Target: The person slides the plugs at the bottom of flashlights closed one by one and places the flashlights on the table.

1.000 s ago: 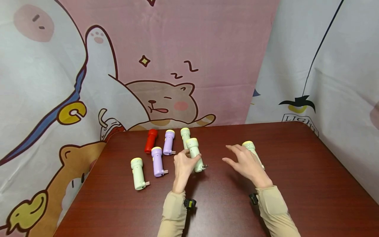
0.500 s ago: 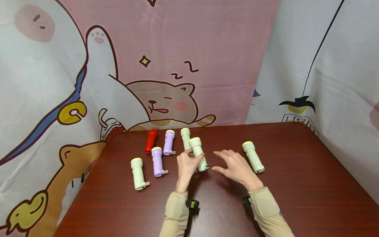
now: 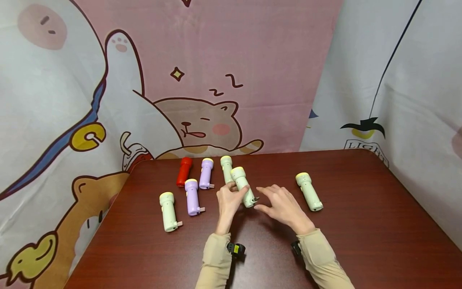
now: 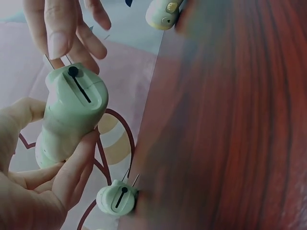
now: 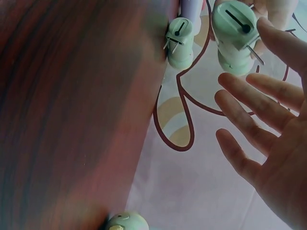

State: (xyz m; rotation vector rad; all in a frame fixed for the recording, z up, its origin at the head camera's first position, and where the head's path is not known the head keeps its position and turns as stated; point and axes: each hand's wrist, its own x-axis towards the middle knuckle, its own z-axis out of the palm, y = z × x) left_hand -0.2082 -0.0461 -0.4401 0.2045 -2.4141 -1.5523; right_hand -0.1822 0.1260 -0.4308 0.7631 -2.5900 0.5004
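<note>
The left hand (image 3: pixel 228 204) holds a pale green flashlight (image 3: pixel 240 176) between thumb and fingers, tilted above the table. Two thin metal prongs (image 4: pixel 59 60) stick out at its base in the left wrist view. Just right of that base, the right hand (image 3: pixel 283 205) is spread, thumb and fingers apart, holding nothing. In the right wrist view the right hand's fingers (image 5: pixel 249 103) lie near the held flashlight (image 5: pixel 232 28); whether a fingertip touches the prongs I cannot tell. Behind the left hand another green flashlight (image 3: pixel 226 166) lies on the table, partly hidden.
On the brown table (image 3: pixel 361 224), a green flashlight (image 3: pixel 309 192) lies right of the hands. To the left are a red flashlight (image 3: pixel 184 171), two purple ones (image 3: pixel 206 173) (image 3: pixel 193 197) and a green one (image 3: pixel 168 212). A printed cloth (image 3: pixel 274 80) hangs behind the table.
The right hand has moved left, away from the flashlight on the right and close to the held one's base. The left hand has shifted slightly right with its flashlight, which tilts a little more.
</note>
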